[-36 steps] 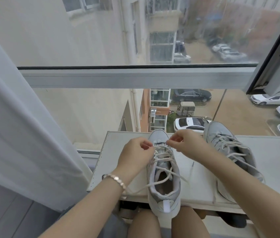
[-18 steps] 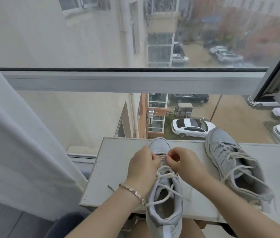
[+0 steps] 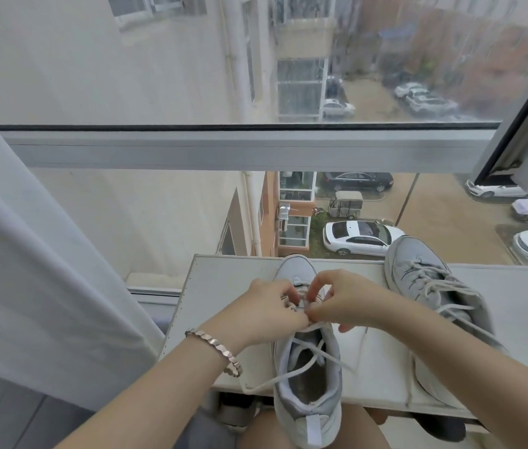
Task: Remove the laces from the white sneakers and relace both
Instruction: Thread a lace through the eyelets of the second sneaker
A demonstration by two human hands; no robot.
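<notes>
A pale grey-white sneaker (image 3: pixel 308 393) lies toe-away on the white table (image 3: pixel 217 299), its heel hanging over the near edge above my knees. Its white lace (image 3: pixel 305 364) runs loosely through the lower eyelets, one end trailing off to the left. My left hand (image 3: pixel 269 312) and my right hand (image 3: pixel 343 303) meet over the front eyelets, fingers curled and pinching the lace there. The second sneaker (image 3: pixel 431 286) lies to the right, laced, partly hidden by my right forearm.
A large window with a grey frame bar (image 3: pixel 256 150) stands just behind the table, looking down on a courtyard with parked cars. A white curtain (image 3: pixel 39 270) hangs at the left. A bracelet (image 3: pixel 214 348) sits on my left wrist.
Both hands have moved down the shoe from near the toe and closed together over the front eyelets. The view has shifted, so the shoes sit lower and to the right.
</notes>
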